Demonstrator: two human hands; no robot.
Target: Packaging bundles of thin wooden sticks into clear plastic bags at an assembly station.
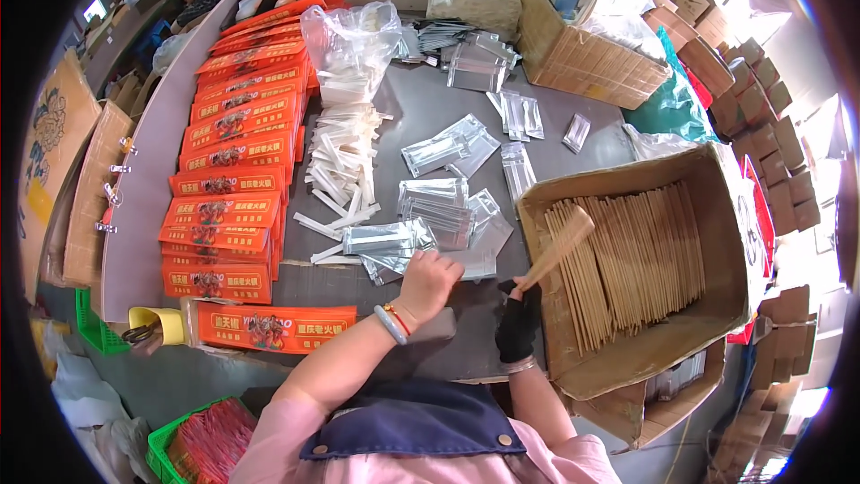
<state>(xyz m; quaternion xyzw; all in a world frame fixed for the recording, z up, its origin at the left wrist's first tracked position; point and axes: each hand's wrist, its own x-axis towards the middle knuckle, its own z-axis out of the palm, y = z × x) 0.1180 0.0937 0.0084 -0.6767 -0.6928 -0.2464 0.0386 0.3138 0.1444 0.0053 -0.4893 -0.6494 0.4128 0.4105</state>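
My right hand (517,326), in a black fingerless glove, is closed round the lower end of a bundle of wooden chopsticks (562,246), which slants up over the edge of a cardboard box. Many more chopsticks (640,255) lie in rows inside that box (743,242). My left hand (433,283) wears a bangle and a red cord at the wrist. Its fingers are curled together at the near side of a pile of clear flat packets (390,238); whatever they pinch is hidden. Further silvery packets (437,206) lie just beyond.
Red printed sleeves (235,184) are stacked along the left side, with another red sleeve (278,327) at the near edge. White paper strips (345,157) spill from a clear bag (352,45). A yellow holder with scissors (157,326) hangs near left. Another carton (591,49) stands far right.
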